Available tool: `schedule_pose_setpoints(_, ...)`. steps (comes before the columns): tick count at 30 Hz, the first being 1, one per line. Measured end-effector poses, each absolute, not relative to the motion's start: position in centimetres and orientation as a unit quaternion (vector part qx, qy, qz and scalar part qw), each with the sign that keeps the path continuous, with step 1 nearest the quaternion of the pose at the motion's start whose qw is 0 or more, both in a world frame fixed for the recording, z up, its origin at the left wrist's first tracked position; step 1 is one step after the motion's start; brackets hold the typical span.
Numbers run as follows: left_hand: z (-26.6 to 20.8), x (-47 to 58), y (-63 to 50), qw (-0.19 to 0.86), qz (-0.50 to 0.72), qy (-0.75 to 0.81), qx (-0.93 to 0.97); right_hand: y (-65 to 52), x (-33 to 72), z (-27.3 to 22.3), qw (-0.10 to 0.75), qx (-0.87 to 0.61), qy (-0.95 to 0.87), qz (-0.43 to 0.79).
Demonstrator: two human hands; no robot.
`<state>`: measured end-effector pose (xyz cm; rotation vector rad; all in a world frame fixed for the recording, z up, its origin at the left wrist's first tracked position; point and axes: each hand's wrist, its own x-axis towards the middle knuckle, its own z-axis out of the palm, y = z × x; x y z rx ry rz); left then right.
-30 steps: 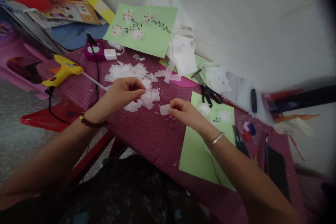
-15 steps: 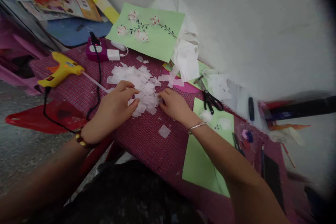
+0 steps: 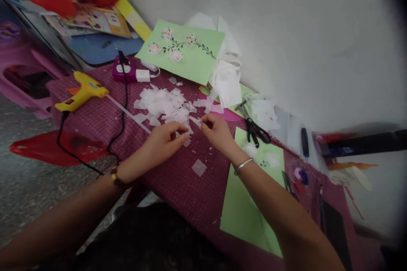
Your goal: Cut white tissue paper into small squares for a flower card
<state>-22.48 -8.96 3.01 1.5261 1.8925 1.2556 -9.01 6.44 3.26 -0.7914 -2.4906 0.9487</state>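
Observation:
At the near edge of a heap of white tissue paper pieces (image 3: 165,100), my right hand (image 3: 219,134) pinches a small tissue paper piece (image 3: 196,122) between thumb and fingertips. My left hand (image 3: 162,143) is just to its left, with thumb and fingers curled together; whatever is at its fingertips is too small to make out. A loose tissue square (image 3: 199,167) lies on the checked cloth below the hands. To the right, scissors (image 3: 252,128) rest partly over a green sheet (image 3: 241,203) that bears white paper puffs.
A yellow glue gun (image 3: 83,92) with a long glue stick lies left, its cord hanging off the table edge. Behind the heap are a purple power adapter (image 3: 118,73) and a green card with a flowering branch (image 3: 187,67). A black marker (image 3: 305,142) lies right.
My left hand has moved right and nearer to me, away from the heap, and its fingers have closed. My right hand now pinches a paper piece. The view has shifted slightly.

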Motion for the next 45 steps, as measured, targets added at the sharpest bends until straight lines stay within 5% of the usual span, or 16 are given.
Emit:
schedule_pose_setpoints(3, 3.5, -21.2, -7.7, 0.3, 0.479, 0.629, 0.533, 5.3, -8.3, 4.3, 0.207, -0.256, -0.892, 0.31)
schedule_pose_setpoints(9, 4.1, -20.4, -7.3, 0.322, 0.466, 0.651, 0.504, 3.8, -7.0, 5.7, 0.21, -0.21, -0.92, 0.258)
schedule_pose_setpoints(13, 3.6, -21.4, -8.1, 0.299, 0.406, 0.692, 0.517, 4.3, -6.5, 5.7, 0.22, -0.258, -0.863, 0.374)
schedule_pose_setpoints(18, 3.6, -22.5, -8.6, 0.112, 0.414, 0.74, 0.518, 5.2, -6.4, 5.2, 0.205, -0.295, -0.714, 0.601)
schedule_pose_setpoints(22, 4.3, -22.0, -7.7, 0.257, 0.547, 0.662, 0.443, 5.1, -6.7, 5.1, 0.201, -0.29, -0.659, 0.665)
schedule_pose_setpoints(27, 4.5, -21.5, -6.8, 0.423, 0.609, 0.566, 0.361, 4.7, -7.0, 5.1, 0.182, -0.28, -0.664, 0.669)
schedule_pose_setpoints(33, 3.8, -22.5, -7.6, 0.374, 0.648, 0.581, 0.319, 5.8, -6.9, 4.1, 0.173, -0.331, -0.666, 0.646)
schedule_pose_setpoints(38, 3.8, -23.3, -8.6, 0.369, 0.633, 0.593, 0.333, 6.2, -7.3, 3.8, 0.146, -0.318, -0.791, 0.503)
schedule_pose_setpoints(45, 3.5, -20.5, -10.8, 0.289, 0.537, 0.642, 0.464, 2.5, -6.8, 5.3, 0.064, -0.203, -0.784, 0.584)
